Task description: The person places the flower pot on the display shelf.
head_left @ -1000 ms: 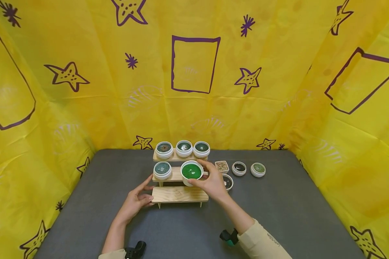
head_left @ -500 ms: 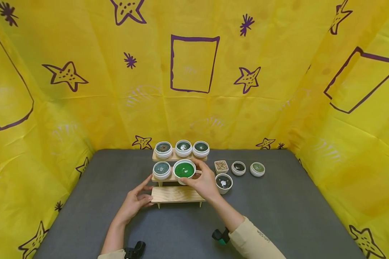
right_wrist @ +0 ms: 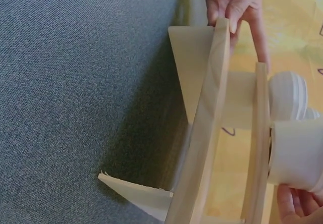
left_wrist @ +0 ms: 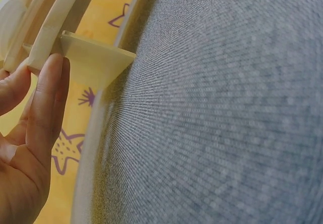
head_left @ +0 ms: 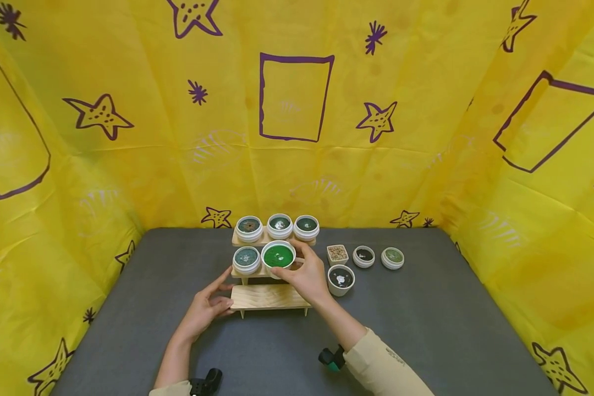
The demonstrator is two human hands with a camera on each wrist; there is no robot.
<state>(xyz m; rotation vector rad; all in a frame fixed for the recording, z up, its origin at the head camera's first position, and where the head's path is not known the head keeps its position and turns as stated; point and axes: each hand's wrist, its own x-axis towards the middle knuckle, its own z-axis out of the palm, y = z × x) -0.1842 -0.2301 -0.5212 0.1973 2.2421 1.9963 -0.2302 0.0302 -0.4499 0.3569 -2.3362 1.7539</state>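
Observation:
A three-step wooden stand [head_left: 269, 297] stands on the grey table. My left hand [head_left: 204, 309] grips the left end of its lowest step, thumb on top and fingers beneath in the left wrist view. My right hand [head_left: 308, 275] holds a white cup [head_left: 278, 256] with a bright green filling by its side. The cup is upright over the middle step, its base right at the board in the right wrist view. Left of it on that step sits a white pot [head_left: 246, 259] with a blue-grey filling. The lowest step bears nothing.
Three white pots with dark fillings, one of them a green pot [head_left: 279, 225], line the top step. Right of the stand are a square dish [head_left: 337, 254] of grains, a dark-filled cup [head_left: 341, 279] and two small pots [head_left: 392, 258]. Yellow cloth [head_left: 297, 181] hangs behind.
My right hand has carried the green-filled cup left over the middle step, towards the blue-grey pot, uncovering the dark-filled cup. My left hand has stayed on the stand.

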